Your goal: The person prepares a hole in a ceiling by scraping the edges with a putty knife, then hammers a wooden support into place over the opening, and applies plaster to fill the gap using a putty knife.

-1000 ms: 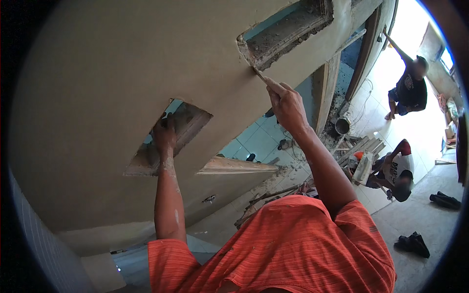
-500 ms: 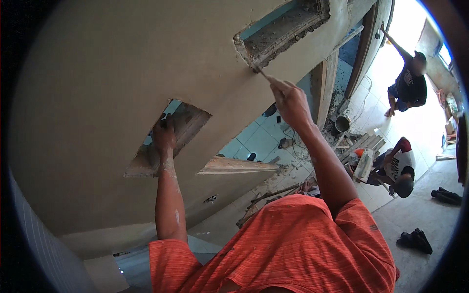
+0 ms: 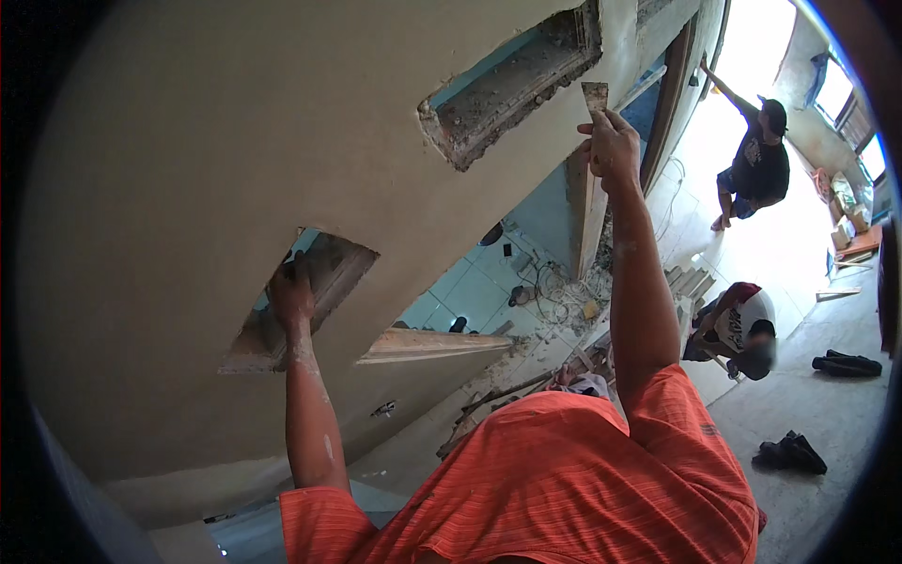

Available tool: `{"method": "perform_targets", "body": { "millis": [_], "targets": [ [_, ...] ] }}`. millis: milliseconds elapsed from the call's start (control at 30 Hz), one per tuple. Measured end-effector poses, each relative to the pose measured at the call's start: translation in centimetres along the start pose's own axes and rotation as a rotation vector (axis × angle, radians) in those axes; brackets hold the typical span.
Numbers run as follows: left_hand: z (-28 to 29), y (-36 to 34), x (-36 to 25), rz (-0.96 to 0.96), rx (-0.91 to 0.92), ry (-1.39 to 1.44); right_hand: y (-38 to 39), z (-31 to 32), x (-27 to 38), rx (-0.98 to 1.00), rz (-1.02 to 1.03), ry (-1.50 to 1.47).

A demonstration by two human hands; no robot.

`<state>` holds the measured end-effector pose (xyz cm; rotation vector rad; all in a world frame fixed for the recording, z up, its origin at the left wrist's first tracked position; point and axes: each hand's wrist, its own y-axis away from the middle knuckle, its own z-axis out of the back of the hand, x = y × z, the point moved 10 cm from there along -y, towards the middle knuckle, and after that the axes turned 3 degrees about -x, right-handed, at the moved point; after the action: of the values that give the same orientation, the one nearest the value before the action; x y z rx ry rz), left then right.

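My right hand (image 3: 613, 143) is raised against the beige plastered wall (image 3: 169, 169) and grips a small flat trowel (image 3: 595, 95) whose blade points up, just right of a rough rectangular recess (image 3: 512, 89). My left hand (image 3: 291, 293) grips the edge of a lower rectangular opening (image 3: 310, 296) in the same wall. My orange striped shirt (image 3: 564, 479) fills the bottom of the view.
A wooden plank (image 3: 432, 344) juts from the wall below the openings. Rubble and cables (image 3: 554, 305) lie on a tiled floor below. One person (image 3: 756, 155) stands reaching up by a bright doorway; another (image 3: 738, 329) crouches nearby. Dark shoes (image 3: 791, 453) lie on the floor.
My right hand has moved with the trowel from the recess's lower left corner across to its right side. The left hand stays on the lower opening. The camera has shifted closer.
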<state>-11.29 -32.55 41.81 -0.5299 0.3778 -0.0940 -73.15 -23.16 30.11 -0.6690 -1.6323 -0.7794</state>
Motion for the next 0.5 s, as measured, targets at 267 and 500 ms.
{"method": "perform_targets", "body": {
  "millis": [267, 500],
  "targets": [
    [0.5, 0.0, 0.1, 0.031, -0.007, -0.035, -3.8, -0.7, 0.2, 0.024, -0.015, 0.033],
    [0.2, 0.2, 0.3, 0.069, 0.018, -0.006, -3.0, -2.0, 0.0, 0.084, -0.042, 0.097]
  ]
}}
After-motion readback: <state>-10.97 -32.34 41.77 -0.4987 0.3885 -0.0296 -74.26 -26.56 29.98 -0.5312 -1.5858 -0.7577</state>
